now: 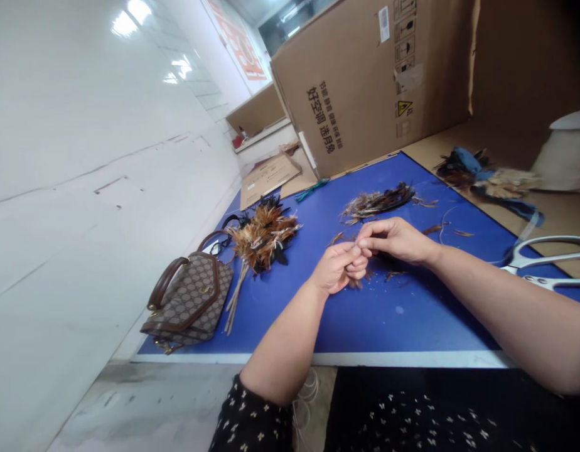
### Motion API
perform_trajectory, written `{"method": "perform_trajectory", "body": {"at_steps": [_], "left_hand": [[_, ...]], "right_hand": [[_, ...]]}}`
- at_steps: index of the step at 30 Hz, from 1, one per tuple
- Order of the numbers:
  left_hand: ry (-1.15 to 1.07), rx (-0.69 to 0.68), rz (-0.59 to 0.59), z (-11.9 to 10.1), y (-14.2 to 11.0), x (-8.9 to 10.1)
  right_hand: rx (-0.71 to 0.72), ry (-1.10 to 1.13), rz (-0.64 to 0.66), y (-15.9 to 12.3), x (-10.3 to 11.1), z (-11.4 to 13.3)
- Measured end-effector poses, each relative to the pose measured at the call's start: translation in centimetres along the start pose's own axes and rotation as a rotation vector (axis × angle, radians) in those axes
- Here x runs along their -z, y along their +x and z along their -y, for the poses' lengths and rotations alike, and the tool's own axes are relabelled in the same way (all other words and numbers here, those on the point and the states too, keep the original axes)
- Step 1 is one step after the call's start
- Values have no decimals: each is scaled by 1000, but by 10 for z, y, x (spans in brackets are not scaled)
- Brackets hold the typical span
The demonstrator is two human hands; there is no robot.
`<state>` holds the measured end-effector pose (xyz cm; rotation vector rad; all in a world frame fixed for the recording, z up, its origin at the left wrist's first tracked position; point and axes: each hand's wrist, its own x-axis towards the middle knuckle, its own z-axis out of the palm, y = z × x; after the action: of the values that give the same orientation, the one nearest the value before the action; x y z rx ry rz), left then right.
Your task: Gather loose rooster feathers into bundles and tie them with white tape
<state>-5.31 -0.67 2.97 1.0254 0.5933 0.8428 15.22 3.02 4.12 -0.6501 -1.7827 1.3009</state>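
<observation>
Nearest are a black sleeve (252, 417) with a white print and dark clothing (412, 408) with the same sort of print, just below the pale front edge of the blue table (388, 326).

Over the table, the left hand (341, 267) has its fingers curled in and its thumb pressed against them. The right hand (388, 240) meets it from the right, thumb and forefinger pinched together at the left fingertips. Whether something thin is grasped between them is too small to tell. Brown feathers (396, 274) lie scattered on the table beneath and around the hands; a brown tuft (354, 284) shows just under the left hand, held or lying, I cannot tell.

To the right, near the right forearm, are white-handled scissors (548, 257). At the left edge stands a patterned bag (196, 298) with brown trim and handles. Just beside it lies a bunch (264, 235) of orange-brown and black feathers, its pale stems pointing nearer.

Beyond the hands is a pile (379, 202) of brown and dark feathers. Farther off are green ties (311, 190), flat cardboard (271, 179), a feathered bundle (488, 176) with blue cloth, and a big carton (365, 81).
</observation>
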Motion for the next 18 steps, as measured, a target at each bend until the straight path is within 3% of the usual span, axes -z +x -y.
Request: {"method": "perform_trajectory", "body": {"at_steps": [4,8,11,14,18], "left_hand": [[-4,-43,-91,3,5,-2],[57,-233,-330,5,12,6],[69,-401,-533,2,17,16],[69,-499,-647,2,21,22],[96,-534,-702,7,24,26]], "right_hand": [[-9,-24,-80,1,-9,-5],[125,-335,-229,3,-9,-14],[188,-683,-78,1,-5,-19],[107,-996,86,0,-5,-21],[45,-1107,107,0,-9,-19]]}}
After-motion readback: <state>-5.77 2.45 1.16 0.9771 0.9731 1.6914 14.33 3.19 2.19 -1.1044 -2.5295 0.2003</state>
